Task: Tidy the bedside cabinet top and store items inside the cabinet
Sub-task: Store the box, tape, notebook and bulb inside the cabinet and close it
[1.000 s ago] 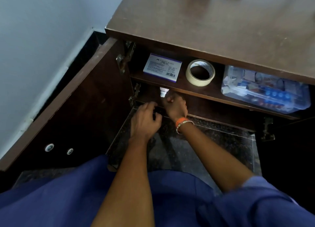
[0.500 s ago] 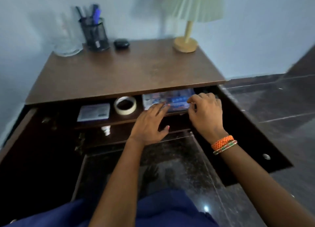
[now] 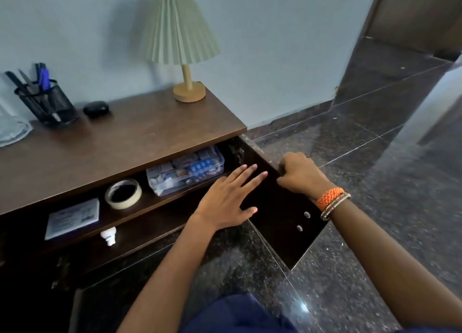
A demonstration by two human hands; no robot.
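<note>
A person's right hand (image 3: 301,174) curls over the top edge of the open cabinet door (image 3: 282,212). Just left of that grip, the left hand (image 3: 228,199) lies flat, fingers spread, against the door's inner face. Further left, on the inside shelf, sit a clear plastic box (image 3: 186,170), a tape roll (image 3: 123,193) and a small card box (image 3: 73,217).

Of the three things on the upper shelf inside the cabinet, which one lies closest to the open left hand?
The clear plastic box of small packets, at the shelf's right end. The left hand hovers just beside it; the tape roll and the flat white box lie further left.
</note>
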